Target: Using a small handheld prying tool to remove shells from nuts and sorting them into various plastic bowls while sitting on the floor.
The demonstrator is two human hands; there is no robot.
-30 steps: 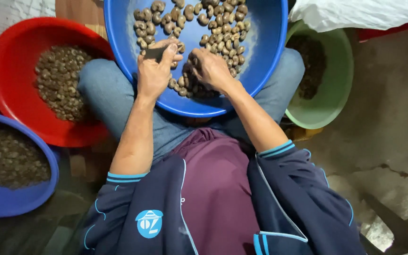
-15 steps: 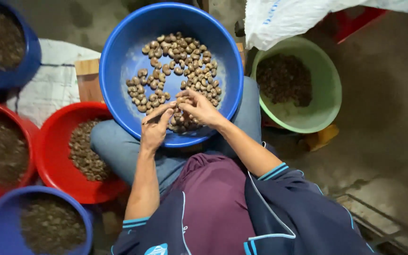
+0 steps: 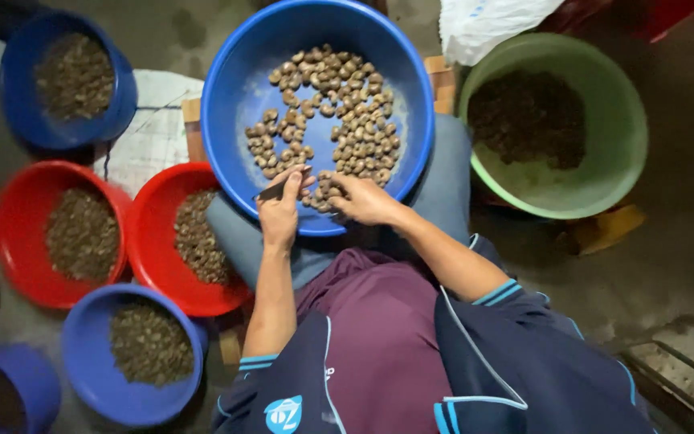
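view pulled back; bowls [image 3: 82,233] ring lap basin [image 3: 238,88] on concrete floor [image 3: 684,241]

The light is soft and fairly dim, falling from above and ahead of the person. The big blue basin [image 3: 238,96] is the brightest area, with a pale sheen on its inner wall. The floor at the edges sinks into murk, and the lower left corner is nearly black. Shadows are weak and diffuse; the green tub [image 3: 604,173] is dark inside its far wall. The wide lens bends the outer bowls. Detail is slightly soft, especially in the small nuts [image 3: 339,112].
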